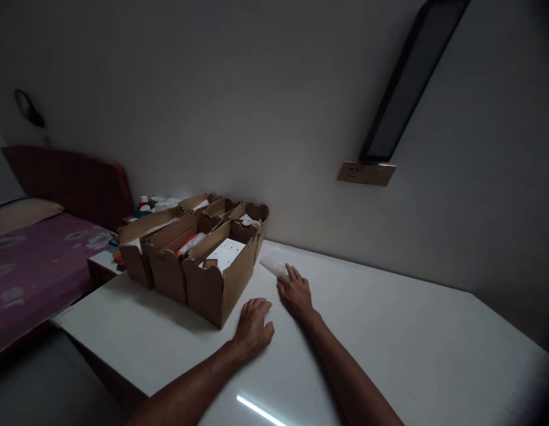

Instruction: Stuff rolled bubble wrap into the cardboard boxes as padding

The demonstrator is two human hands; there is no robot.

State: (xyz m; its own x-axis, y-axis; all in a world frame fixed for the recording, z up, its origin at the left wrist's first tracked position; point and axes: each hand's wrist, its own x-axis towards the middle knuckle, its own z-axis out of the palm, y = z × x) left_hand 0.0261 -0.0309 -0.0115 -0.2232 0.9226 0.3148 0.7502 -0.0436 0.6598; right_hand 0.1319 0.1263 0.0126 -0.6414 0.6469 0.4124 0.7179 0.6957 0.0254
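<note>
My right hand reaches over the white table, its fingertips at the near edge of a clear plastic bag that lies flat close to the wall. The fingers are stretched out and somewhat apart; I cannot tell whether they press on the bag. Lower and to the left, my left hand rests by the table top with its thumb away from the fingers, holding nothing. Just left of it stands the nearest cardboard box, apart from the hand, with a white item inside.
Several open cardboard bins stand grouped at the table's left, with red and white contents. Behind them is the wall, with a socket plate and a dark-framed panel. A bed and a small bedside table are at far left.
</note>
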